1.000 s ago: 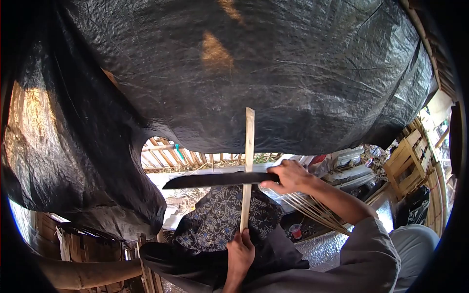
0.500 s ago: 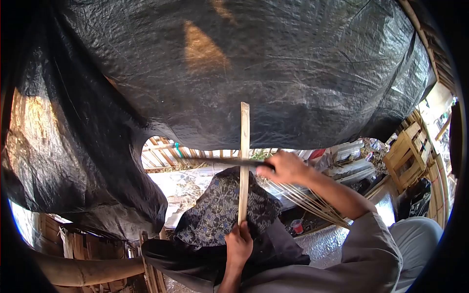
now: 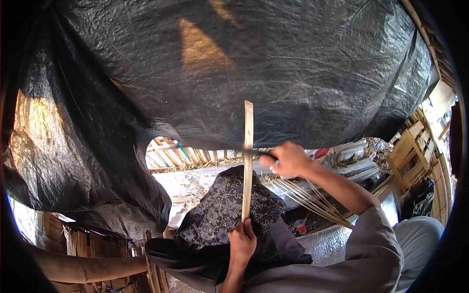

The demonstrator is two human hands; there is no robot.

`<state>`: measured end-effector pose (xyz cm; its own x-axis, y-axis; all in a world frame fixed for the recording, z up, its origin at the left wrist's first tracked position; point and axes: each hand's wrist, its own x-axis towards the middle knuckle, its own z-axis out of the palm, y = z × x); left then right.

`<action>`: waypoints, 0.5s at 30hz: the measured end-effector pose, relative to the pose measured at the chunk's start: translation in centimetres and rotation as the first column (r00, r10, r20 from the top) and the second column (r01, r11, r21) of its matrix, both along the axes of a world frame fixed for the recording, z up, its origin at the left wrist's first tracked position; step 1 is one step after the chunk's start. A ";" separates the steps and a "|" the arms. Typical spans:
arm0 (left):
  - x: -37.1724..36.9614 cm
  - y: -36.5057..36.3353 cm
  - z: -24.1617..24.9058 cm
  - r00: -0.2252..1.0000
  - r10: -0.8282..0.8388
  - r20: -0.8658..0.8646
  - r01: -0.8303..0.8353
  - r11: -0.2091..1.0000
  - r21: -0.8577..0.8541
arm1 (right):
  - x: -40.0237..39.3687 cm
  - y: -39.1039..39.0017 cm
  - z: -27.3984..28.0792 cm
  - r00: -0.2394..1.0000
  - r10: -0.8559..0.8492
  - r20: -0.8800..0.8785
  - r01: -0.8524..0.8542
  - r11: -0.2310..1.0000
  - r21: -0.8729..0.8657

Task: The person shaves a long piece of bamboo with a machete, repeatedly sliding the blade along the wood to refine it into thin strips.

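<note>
My left hand is closed around the lower end of a flat, pale bamboo strip, which stands up away from me. Higher along the strip, my right hand grips a dark-handled knife. The knife overlaps the strip from the right, and its blade is smeared by motion. A dark patterned cloth is draped over my lap, behind the strip's lower half.
Black plastic sheeting hangs across the front and left. To the right lie thin split canes, a small red cup and a wooden crate. A thick bamboo pole crosses the lower left.
My right hand has moved slightly up and to the right with the knife. The blade, which stretched far left across the strip, now shows only as a short blur there. My left hand keeps its grip.
</note>
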<state>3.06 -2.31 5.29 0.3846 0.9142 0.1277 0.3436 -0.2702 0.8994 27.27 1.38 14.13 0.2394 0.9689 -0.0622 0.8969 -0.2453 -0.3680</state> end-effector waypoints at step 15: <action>0.1 -0.1 -0.5 0.999 -0.033 -0.012 0.033 0.999 0.003 | 0.4 -1.4 0.8 0.936 0.217 0.277 -0.209 0.976 -0.058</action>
